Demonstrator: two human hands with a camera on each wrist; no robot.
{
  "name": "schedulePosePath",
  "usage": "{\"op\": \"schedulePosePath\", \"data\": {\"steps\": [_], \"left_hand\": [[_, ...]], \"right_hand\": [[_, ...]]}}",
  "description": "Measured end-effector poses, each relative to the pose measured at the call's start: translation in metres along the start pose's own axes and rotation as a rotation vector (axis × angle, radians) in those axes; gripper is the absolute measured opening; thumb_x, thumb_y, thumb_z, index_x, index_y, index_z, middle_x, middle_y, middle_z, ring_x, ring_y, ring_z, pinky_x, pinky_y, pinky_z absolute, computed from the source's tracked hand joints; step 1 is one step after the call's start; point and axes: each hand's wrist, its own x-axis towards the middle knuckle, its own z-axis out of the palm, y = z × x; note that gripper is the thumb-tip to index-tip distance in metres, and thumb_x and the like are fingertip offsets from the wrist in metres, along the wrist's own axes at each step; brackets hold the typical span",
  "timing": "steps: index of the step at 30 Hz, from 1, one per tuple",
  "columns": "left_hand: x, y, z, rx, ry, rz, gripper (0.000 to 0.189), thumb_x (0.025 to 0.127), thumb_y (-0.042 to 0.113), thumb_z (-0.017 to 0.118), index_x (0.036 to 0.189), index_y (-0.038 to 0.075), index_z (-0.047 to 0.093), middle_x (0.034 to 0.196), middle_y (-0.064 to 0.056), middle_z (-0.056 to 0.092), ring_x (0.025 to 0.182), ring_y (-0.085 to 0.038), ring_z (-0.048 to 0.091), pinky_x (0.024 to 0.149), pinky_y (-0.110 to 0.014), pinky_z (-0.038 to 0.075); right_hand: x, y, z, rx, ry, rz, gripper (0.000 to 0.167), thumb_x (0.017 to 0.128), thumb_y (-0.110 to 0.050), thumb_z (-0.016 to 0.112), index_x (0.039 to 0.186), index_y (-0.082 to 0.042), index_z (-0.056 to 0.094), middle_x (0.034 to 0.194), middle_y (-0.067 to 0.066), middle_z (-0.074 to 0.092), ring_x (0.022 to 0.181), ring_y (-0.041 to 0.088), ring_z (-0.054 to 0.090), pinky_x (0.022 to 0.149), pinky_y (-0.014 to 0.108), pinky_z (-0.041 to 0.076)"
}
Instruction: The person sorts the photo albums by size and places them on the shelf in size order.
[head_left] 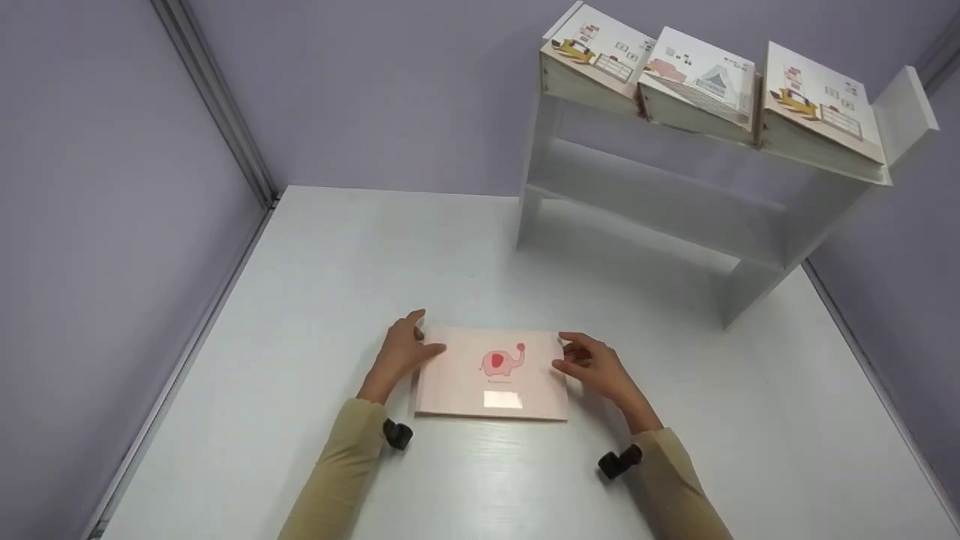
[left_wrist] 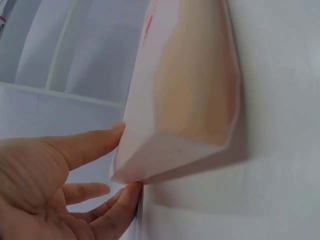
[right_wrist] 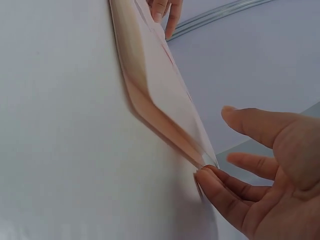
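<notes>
A pale pink book (head_left: 457,382) with a pink elephant on its cover lies on the white table in the head view. My left hand (head_left: 399,352) is at its left side, and the left wrist view shows the thumb (left_wrist: 107,140) on the cover while fingertips meet the lower edge of the spine. Over at the right side is my right hand (head_left: 600,367). Its fingertips (right_wrist: 207,177) touch the book's edge near a corner, and the thumb stands away from the cover in the right wrist view.
A white shelf rack (head_left: 667,214) stands at the back right of the table (head_left: 360,255). Tilted on its top are three illustrated books, one at the left (head_left: 600,49), one in the middle (head_left: 701,75) and one at the right (head_left: 821,101). Lilac walls (head_left: 390,97) border the table.
</notes>
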Motion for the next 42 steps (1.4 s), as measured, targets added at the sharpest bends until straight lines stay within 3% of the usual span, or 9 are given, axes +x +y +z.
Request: {"op": "schedulePosePath", "data": {"steps": [6, 11, 18, 22, 26, 31, 38, 42], "left_hand": [[0.0, -0.003, 0.002, -0.007, 0.027, 0.0, 0.074, 0.078, 0.024, 0.076, 0.14, 0.006, 0.04, 0.089, -0.01, 0.059, 0.073, -0.018, 0.051, 0.064, -0.029, 0.044], [0.0, -0.004, 0.002, -0.017, 0.062, 0.005, 0.068, 0.075, 0.025, 0.077, 0.133, 0.006, 0.047, 0.087, -0.01, 0.062, 0.071, -0.018, 0.054, 0.062, -0.028, 0.045], [0.001, -0.006, 0.007, -0.075, 0.12, 0.022, 0.042, 0.074, 0.027, 0.079, 0.1, 0.006, 0.054, 0.086, -0.009, 0.06, 0.072, -0.02, 0.053, 0.063, -0.031, 0.044], [0.001, -0.008, 0.011, -0.083, 0.144, 0.041, 0.031, 0.075, 0.028, 0.078, 0.088, 0.006, 0.06, 0.085, -0.008, 0.059, 0.075, -0.02, 0.052, 0.066, -0.032, 0.045], [0.0, -0.01, 0.015, -0.108, 0.155, 0.071, 0.029, 0.076, 0.026, 0.077, 0.09, 0.004, 0.063, 0.087, -0.009, 0.062, 0.079, -0.021, 0.056, 0.07, -0.034, 0.048], [0.002, -0.009, 0.02, -0.154, 0.145, 0.087, 0.029, 0.078, 0.022, 0.075, 0.096, 0.003, 0.064, 0.093, -0.011, 0.064, 0.085, -0.022, 0.059, 0.075, -0.034, 0.05], [0.006, -0.004, 0.026, -0.224, 0.137, 0.092, 0.033, 0.08, 0.02, 0.074, 0.106, 0.003, 0.063, 0.103, -0.012, 0.063, 0.095, -0.024, 0.06, 0.081, -0.036, 0.05], [0.008, -0.001, 0.03, -0.265, 0.109, 0.106, 0.037, 0.08, 0.02, 0.074, 0.112, 0.006, 0.062, 0.109, -0.012, 0.062, 0.099, -0.024, 0.06, 0.082, -0.037, 0.051]], "right_hand": [[-0.001, 0.007, 0.006, 0.08, 0.062, 0.058, 0.053, 0.078, -0.028, 0.076, 0.124, -0.009, 0.059, 0.106, 0.009, 0.064, 0.092, 0.019, 0.058, 0.081, 0.033, 0.048], [-0.001, 0.011, 0.005, 0.157, 0.067, 0.095, 0.052, 0.076, -0.029, 0.076, 0.123, -0.012, 0.06, 0.11, 0.008, 0.063, 0.096, 0.02, 0.059, 0.084, 0.032, 0.048], [-0.001, 0.013, 0.005, 0.217, 0.071, 0.112, 0.052, 0.075, -0.031, 0.077, 0.122, -0.012, 0.061, 0.11, 0.008, 0.063, 0.099, 0.019, 0.059, 0.083, 0.025, 0.048], [0.001, 0.013, 0.006, 0.229, 0.096, 0.079, 0.049, 0.077, -0.025, 0.077, 0.12, -0.006, 0.062, 0.11, 0.012, 0.064, 0.099, 0.023, 0.059, 0.08, 0.019, 0.048], [0.0, 0.014, 0.008, 0.271, 0.128, 0.087, 0.047, 0.078, -0.02, 0.076, 0.119, -0.002, 0.061, 0.113, 0.015, 0.063, 0.103, 0.026, 0.059, 0.081, 0.018, 0.048], [-0.005, 0.004, 0.004, 0.317, 0.135, 0.12, 0.047, 0.081, -0.013, 0.072, 0.123, 0.002, 0.057, 0.122, 0.019, 0.058, 0.111, 0.03, 0.055, 0.092, 0.029, 0.047], [-0.01, -0.003, -0.001, 0.296, 0.155, 0.104, 0.048, 0.082, -0.017, 0.071, 0.126, -0.002, 0.056, 0.125, 0.018, 0.056, 0.112, 0.029, 0.055, 0.088, 0.02, 0.045], [-0.012, -0.013, -0.006, 0.294, 0.149, 0.118, 0.05, 0.083, -0.01, 0.07, 0.129, 0.0, 0.052, 0.135, 0.018, 0.048, 0.117, 0.034, 0.051, 0.098, 0.038, 0.042]]}}
